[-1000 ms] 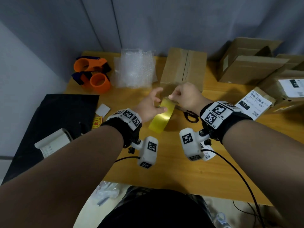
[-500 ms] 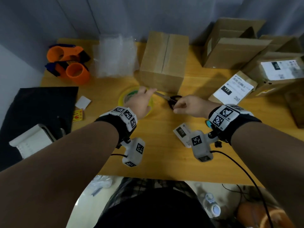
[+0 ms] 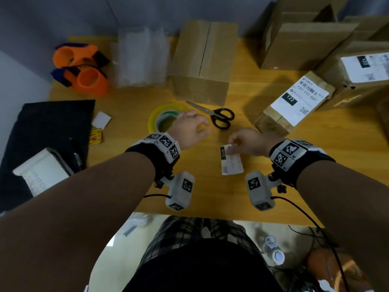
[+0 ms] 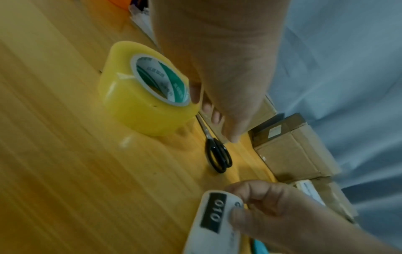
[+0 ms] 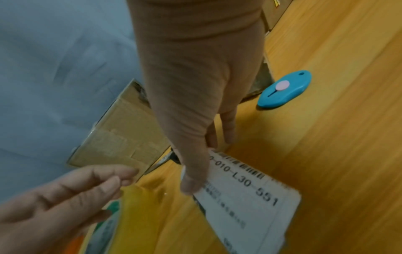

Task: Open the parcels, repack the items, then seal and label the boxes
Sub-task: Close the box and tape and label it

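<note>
White paper label [image 3: 231, 163] is pinched at its top edge by the right hand [image 3: 248, 142], low in the middle of the wooden table [image 3: 210, 197].

Loosely spread fingers of the left hand [image 3: 189, 127] are held over the yellow tape roll [image 3: 155, 121], nothing gripped. Only in the right wrist view is a blue cutter [image 5: 284, 89] seen. Small print on the label is blurred; "010" can be read.
</note>
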### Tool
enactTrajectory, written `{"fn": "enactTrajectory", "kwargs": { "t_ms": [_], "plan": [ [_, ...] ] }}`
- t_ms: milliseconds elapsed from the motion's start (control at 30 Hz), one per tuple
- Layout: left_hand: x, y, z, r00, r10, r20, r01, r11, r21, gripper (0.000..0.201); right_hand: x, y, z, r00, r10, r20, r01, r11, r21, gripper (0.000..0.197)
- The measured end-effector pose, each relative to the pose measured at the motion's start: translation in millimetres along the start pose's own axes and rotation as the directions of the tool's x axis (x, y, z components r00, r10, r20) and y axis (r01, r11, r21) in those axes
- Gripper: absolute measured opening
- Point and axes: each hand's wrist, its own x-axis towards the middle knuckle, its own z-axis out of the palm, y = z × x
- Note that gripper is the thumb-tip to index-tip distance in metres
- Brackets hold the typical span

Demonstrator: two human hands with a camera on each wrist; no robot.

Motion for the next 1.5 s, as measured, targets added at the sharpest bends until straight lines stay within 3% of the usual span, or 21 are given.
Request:
{"fn": "enactTrajectory", "kwargs": {
  "t_ms": [67, 133, 200, 300, 400, 500, 567, 667, 767, 900, 1000, 1133, 1333, 1500],
  "plan": [
    [-2, 11, -1, 0.988, 0.04, 0.146, -0.01, 0.98, -0.2, 0.042, 0, -4, -4, 0.998, -0.002, -0.068, 0.011, 0.99, 0.141, 0.026],
    [-3, 21, -2, 0.955, 0.042, 0.294, 0.057, 0.947, -0.318, 0.049, -6, -10, -11, 0.993, -0.009, -0.121, 0.041, 0.962, 0.268, 0.024],
    [-5, 27, -5, 0.947, 0.031, 0.321, 0.098, 0.921, -0.376, 0.046, -11, -15, -20, 0.992, -0.022, -0.125, 0.06, 0.948, 0.311, 0.018],
    [-2, 33, -15, 0.967, 0.027, 0.253, 0.069, 0.929, -0.363, 0.032, -17, -20, -30, 0.992, -0.059, -0.108, 0.089, 0.952, 0.294, 0.01],
    [1, 40, -27, 0.963, 0.053, 0.264, 0.042, 0.94, -0.34, 0.02, -19, -27, -39, 0.989, -0.085, -0.122, 0.119, 0.946, 0.302, 0.006],
    [3, 39, -38, 0.979, 0.02, 0.204, 0.028, 0.972, -0.231, 0.009, -20, -28, -48, 0.969, -0.056, -0.24, 0.158, 0.889, 0.43, 0.016],
    [3, 31, -40, 0.988, -0.07, 0.137, 0.096, 0.977, -0.19, 0.011, -19, -24, -52, 0.956, -0.024, -0.293, 0.174, 0.848, 0.5, 0.018],
    [2, 20, -37, 0.984, -0.174, 0.049, 0.181, 0.954, -0.238, 0.02, -19, -17, -57, 0.964, -0.012, -0.265, 0.172, 0.79, 0.588, 0.015],
    [-2, 21, -30, 0.987, -0.16, 0.01, 0.155, 0.937, -0.314, 0.022, -16, -14, -52, 0.968, -0.006, -0.252, 0.167, 0.766, 0.621, 0.01],
    [3, 24, -6, 0.981, -0.188, -0.04, 0.167, 0.936, -0.309, 0.02, 0, -10, -33, 0.936, 0.105, -0.336, 0.088, 0.854, 0.513, 0.019],
    [8, 20, 13, 0.978, -0.204, -0.037, 0.194, 0.963, -0.188, 0.026, 15, 2, -16, 0.913, 0.188, -0.362, -0.006, 0.894, 0.448, 0.018],
    [8, 15, 24, 0.983, -0.178, -0.038, 0.179, 0.984, 0.016, 0.033, 27, 9, -4, 0.894, 0.192, -0.406, -0.049, 0.94, 0.338, 0.013],
    [12, 18, 10, 0.944, -0.299, -0.139, 0.287, 0.953, -0.101, 0.023, 31, 3, -6, 0.83, 0.167, -0.533, 0.091, 0.901, 0.424, 0.011],
    [7, 21, -12, 0.965, -0.246, -0.087, 0.229, 0.959, -0.164, 0.024, 18, -10, -29, 0.803, 0.118, -0.584, 0.325, 0.735, 0.595, 0.014]
  ]
}}
